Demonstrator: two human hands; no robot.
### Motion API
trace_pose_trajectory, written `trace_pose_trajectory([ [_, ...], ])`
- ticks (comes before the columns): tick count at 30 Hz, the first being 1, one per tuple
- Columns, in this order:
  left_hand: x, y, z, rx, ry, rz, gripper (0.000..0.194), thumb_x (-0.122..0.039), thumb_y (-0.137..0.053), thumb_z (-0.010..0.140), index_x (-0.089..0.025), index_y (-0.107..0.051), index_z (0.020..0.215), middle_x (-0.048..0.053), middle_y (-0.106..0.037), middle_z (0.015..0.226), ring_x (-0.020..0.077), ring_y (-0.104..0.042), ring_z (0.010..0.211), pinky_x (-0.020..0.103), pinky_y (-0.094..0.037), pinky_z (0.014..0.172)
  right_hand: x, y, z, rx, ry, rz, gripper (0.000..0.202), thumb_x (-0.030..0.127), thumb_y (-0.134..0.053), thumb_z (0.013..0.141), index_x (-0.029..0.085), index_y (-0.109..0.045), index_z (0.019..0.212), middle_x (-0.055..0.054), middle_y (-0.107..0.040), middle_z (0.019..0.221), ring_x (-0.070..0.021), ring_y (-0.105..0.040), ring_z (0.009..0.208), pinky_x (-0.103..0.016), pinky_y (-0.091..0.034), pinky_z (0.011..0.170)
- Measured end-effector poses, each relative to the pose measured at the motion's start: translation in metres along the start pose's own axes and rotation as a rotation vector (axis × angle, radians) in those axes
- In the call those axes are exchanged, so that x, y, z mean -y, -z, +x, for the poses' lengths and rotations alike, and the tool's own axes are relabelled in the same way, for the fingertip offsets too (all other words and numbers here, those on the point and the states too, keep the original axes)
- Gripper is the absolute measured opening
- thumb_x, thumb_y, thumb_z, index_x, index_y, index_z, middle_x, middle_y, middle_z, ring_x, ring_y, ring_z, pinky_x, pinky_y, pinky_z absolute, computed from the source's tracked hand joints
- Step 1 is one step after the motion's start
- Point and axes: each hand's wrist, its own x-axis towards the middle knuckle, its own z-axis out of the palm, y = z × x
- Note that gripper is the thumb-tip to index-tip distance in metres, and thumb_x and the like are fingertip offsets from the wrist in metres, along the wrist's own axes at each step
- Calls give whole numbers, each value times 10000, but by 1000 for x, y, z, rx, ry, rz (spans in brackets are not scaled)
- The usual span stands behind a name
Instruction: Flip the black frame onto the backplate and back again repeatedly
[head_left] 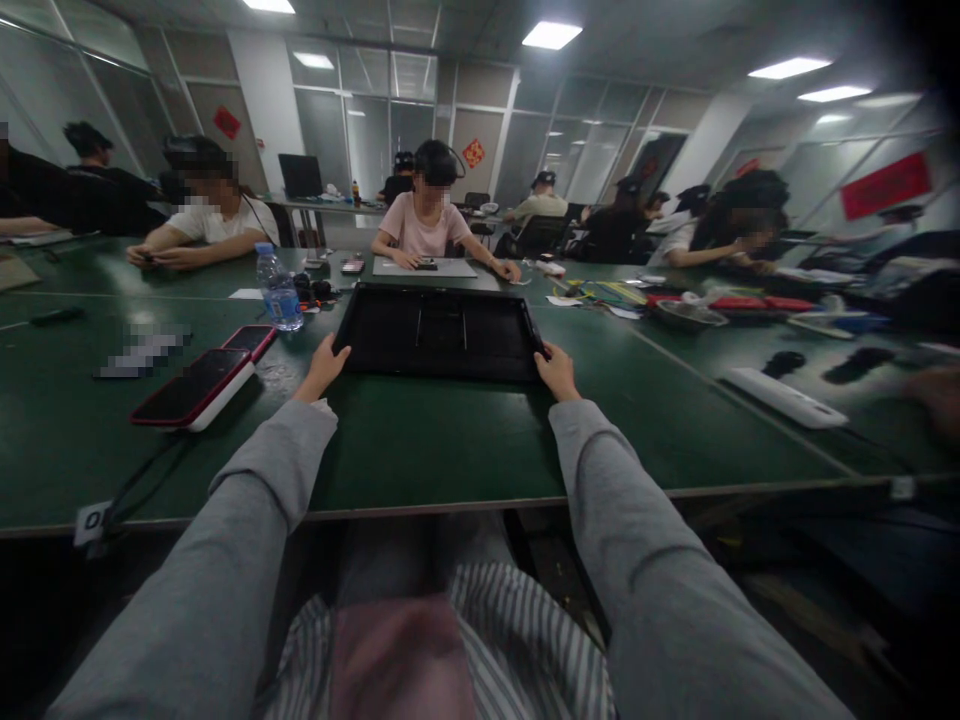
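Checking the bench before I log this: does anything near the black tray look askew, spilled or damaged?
Nothing stands out. The black tray lies flat and square on the green table, left hand and right hand at its near corners.

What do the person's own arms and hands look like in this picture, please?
Both arms are covered by plain grey long sleeves of soft, sweatshirt-like cloth, ending at the wrists. The left hand and right hand are bare: no gloves, and no rings, watch or markings can be made out.
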Motion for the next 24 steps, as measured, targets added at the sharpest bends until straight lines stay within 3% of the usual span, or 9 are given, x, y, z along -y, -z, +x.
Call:
trace_pose_trajectory([
  [4, 6, 9, 2, -46, 163, -14, 450, -371, -685, 922, -163, -734, 1318, 152, -770, 1319, 342, -677, 1318, 453, -524, 1126, 6, 1, -4, 10, -10, -45, 476, 260, -585, 916, 156, -723, 1359, -180, -768, 1337, -339, -689, 1329, -561, -505, 1204],
  [7, 11, 15, -1, -41, 212, 60, 388, -337, -667, 907, -150, -790, 1223, 164, -799, 1244, 359, -714, 1246, 447, -532, 1086, 7, -2, -5, 37, -9, -49, 480, 288, -573, 935, 163, -701, 1381, -184, -760, 1340, -337, -687, 1325, -555, -504, 1203],
  [11, 10, 17, -8, -85, 160, 210, 411, -361, -577, 978, -115, -779, 1239, 221, -765, 1301, 403, -683, 1275, 501, -505, 1108, 3, -8, -1, 36, 0, -27, 508, 254, -531, 924, 143, -675, 1398, -197, -753, 1349, -341, -682, 1320, -579, -491, 1205],
  [15, 5, 11, -11, -146, 110, 249, 444, -363, -506, 1026, -127, -737, 1322, 217, -751, 1322, 380, -678, 1258, 495, -496, 1111, 2, -8, 1, 21, 13, -41, 525, 221, -513, 902, 125, -682, 1389, -206, -731, 1400, -340, -657, 1351, -573, -460, 1234],
  [20, 8, 5, -8, -112, 93, 221, 451, -362, -507, 1038, -124, -719, 1358, 219, -740, 1356, 371, -673, 1285, 473, -482, 1127, 3, -4, -2, 11, 16, -56, 529, 209, -489, 914, 124, -683, 1399, -205, -720, 1424, -337, -662, 1344, -555, -460, 1234],
  [24, 14, 4, -2, -92, 99, 177, 404, -356, -554, 1029, -139, -738, 1315, 202, -744, 1375, 357, -670, 1316, 450, -468, 1153, -10, -7, 2, 6, 16, -85, 527, 211, -494, 907, 111, -686, 1388, -211, -729, 1402, -327, -676, 1329, -533, -478, 1223],
])
